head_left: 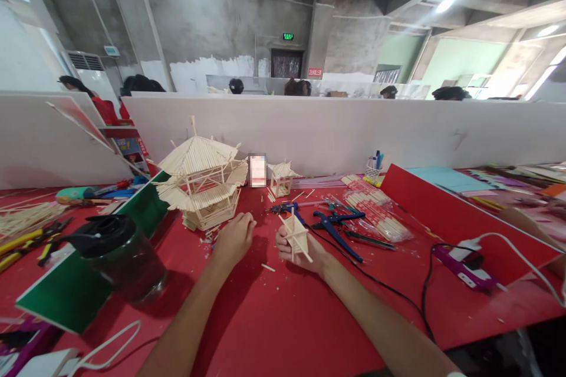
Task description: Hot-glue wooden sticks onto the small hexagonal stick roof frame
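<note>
My right hand [295, 250] is closed round a small frame of wooden sticks [297, 235], held upright just above the red table [283, 318]. My left hand [234, 238] rests on the table beside it, fingers curled, next to the base of a large two-tier stick pagoda [201, 179]. What the left fingers hold, if anything, is hidden. A smaller stick pavilion [282, 178] stands farther back. Loose stick bits lie between the hands.
Blue-handled cutters [335, 225] and a bag of sticks [375, 207] lie right of my hands. A dark jar [119, 256] sits on a green board [79, 283] at left. A purple glue gun [462, 268] with cord lies right. White partition [354, 129] behind; people beyond.
</note>
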Motion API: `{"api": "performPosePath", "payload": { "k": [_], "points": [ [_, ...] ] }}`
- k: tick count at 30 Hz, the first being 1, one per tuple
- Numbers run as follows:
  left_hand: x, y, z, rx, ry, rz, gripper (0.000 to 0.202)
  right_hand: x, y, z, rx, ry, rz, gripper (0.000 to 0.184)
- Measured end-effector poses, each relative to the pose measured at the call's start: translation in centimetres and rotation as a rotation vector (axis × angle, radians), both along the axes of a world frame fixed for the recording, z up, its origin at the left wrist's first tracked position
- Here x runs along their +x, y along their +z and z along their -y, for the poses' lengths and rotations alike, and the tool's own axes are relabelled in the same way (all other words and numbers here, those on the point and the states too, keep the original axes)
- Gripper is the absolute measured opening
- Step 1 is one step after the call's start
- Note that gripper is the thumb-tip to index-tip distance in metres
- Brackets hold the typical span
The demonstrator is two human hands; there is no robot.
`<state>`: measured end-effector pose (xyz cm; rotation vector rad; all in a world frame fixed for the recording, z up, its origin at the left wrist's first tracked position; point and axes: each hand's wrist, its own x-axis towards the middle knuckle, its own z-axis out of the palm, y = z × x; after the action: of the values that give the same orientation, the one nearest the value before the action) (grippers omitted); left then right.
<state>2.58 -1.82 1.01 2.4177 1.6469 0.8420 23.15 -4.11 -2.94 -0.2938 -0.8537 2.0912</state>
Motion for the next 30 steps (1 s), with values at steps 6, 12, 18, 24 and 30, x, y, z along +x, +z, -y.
{"api": "performPosePath", "payload": {
  "k": [6, 12, 18, 24, 30],
  "points": [
    [-1.1, 0.3, -0.7, 0.061, -0.019, -0.005, 0.027, 0.1, 0.2, 0.2, -0.017, -0.025, -0.025, 0.008],
    [2.5, 0.4, 0.8, -0.118, -0.302, 0.456, 0.02, -0.4, -0.5, -0.2, -0.058, -0.049, 0.028, 0.01],
    [4.4, -0.8, 1.3, -0.236, -0.277, 0.64, 0.018, -0.9, -1.7, -0.6, -0.099, -0.087, 0.093, 0.012],
    [4.2, -1.0, 1.2, -0.355, -0.283, 0.725, 0.024, -1.3, -1.2, -0.2, -0.069, -0.092, 0.119, 0.01],
    [4.3, -0.6, 1.3, -0.259, -0.244, 0.673, 0.024, -1.2, -1.2, -0.2, -0.095, -0.028, 0.078, 0.018]
  ]
}}
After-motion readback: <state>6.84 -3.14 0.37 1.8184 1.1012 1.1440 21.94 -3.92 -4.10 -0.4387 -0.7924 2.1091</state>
